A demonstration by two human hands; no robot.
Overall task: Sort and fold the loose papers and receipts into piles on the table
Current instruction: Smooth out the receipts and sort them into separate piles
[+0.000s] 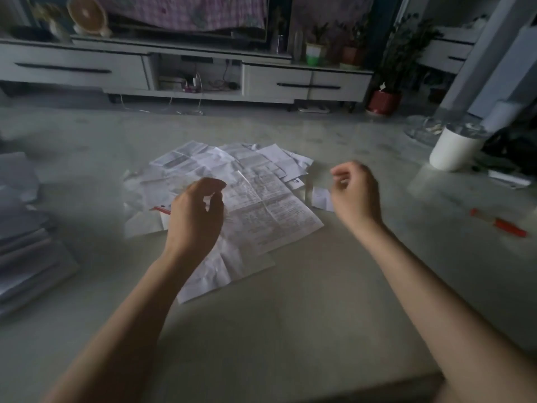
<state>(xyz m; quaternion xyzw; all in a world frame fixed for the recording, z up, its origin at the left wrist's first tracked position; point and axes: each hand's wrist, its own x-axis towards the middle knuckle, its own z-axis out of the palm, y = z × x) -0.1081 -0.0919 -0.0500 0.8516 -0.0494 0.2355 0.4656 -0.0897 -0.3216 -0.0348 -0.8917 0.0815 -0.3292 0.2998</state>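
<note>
A loose heap of white papers and receipts [232,170] is spread over the middle of the pale table [290,301]. On top lies a large creased printed sheet [270,210]; a blank crumpled sheet [223,269] sticks out toward me. My left hand [197,213] hovers over the heap's left part, fingers loosely curled, holding nothing. My right hand [356,190] hangs above the table just right of the heap, fingers also loosely curled and empty. A small folded slip [321,199] lies beside it.
A stack of papers or folders [26,245] sits at the table's left edge. A red pen [499,222] lies at the right, with a white cylindrical container [453,149] and dark clutter behind it. A TV cabinet [186,74] and potted plants stand beyond the table.
</note>
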